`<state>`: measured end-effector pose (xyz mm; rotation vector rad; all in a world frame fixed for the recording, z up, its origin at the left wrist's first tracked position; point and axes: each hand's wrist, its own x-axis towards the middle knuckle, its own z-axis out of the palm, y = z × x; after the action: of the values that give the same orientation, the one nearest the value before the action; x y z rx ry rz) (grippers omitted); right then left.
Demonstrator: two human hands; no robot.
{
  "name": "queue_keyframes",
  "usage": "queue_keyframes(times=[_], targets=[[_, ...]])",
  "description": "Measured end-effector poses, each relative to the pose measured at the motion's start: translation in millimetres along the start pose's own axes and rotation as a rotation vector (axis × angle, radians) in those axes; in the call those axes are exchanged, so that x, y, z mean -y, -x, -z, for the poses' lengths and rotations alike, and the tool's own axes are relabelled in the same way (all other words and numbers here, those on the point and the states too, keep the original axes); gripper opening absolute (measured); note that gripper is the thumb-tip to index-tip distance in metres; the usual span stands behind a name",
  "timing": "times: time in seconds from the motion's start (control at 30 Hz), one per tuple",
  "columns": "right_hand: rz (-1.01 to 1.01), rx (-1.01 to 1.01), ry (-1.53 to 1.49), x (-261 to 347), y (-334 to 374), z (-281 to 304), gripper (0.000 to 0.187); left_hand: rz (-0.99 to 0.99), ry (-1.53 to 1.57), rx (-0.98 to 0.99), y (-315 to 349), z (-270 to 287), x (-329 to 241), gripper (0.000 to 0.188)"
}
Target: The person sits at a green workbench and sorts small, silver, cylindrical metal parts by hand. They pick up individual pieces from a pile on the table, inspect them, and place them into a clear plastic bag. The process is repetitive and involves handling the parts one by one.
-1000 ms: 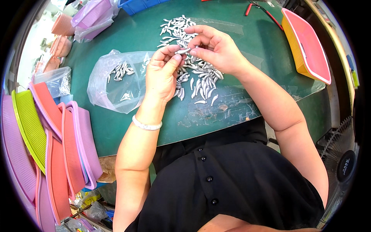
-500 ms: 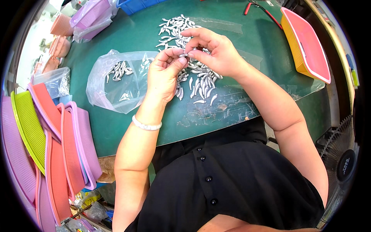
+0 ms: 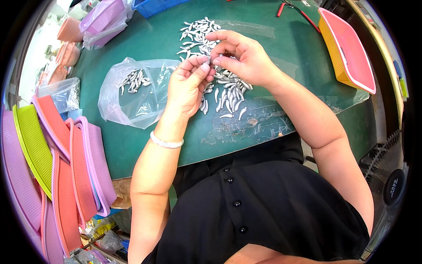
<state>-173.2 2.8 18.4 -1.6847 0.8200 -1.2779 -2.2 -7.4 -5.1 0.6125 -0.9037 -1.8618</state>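
Observation:
Above the pile, my two hands meet fingertip to fingertip. My left hand [image 3: 187, 86], a pale bracelet on its wrist, pinches a small silver curved piece [image 3: 209, 60] between thumb and fingers. My right hand [image 3: 248, 59] curls its thumb and fingers close against that piece; whatever lies between its tips is too small to make out. Many similar silver pieces [image 3: 231, 99], thick at one end and tapered at the other, lie loose beneath and beyond the hands. Left of my left hand, a clear plastic bag [image 3: 112, 103] lies with more such pieces [image 3: 137, 80] at it.
The green tabletop [image 3: 145, 152] has a worn patch near its front edge. A pink and yellow basket [image 3: 336, 55] stands at right, near red-handled pliers [image 3: 303, 14]. Stacked plastic baskets [image 3: 81, 167] crowd the left side; a blue bin [image 3: 160, 5] sits at the back. A fan [image 3: 391, 187] stands lower right.
The silver piece has tipped more upright in my left fingertips, and the right fingertips have shifted slightly. Arms and surrounding things stay where they were.

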Motion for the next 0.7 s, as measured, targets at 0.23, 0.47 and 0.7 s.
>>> queue_keyframes(times=[0.23, 0.47, 0.7], targets=[[-0.045, -0.008, -0.077, -1.3, -1.1, 0.5, 0.043, 0.030, 0.055, 0.002, -0.2, 1.9, -0.6, 0.012], [-0.262, -0.171, -0.440, -4.2, -7.2, 9.8, 0.044, 0.121, 0.236, 0.002, -1.3, 0.4, -9.2, 0.011], [-0.251, -0.177, -0.581, -8.2, -5.2, 5.3, 0.043, 0.113, -0.145, -0.055, 7.0, -17.6, 2.0, 0.014]])
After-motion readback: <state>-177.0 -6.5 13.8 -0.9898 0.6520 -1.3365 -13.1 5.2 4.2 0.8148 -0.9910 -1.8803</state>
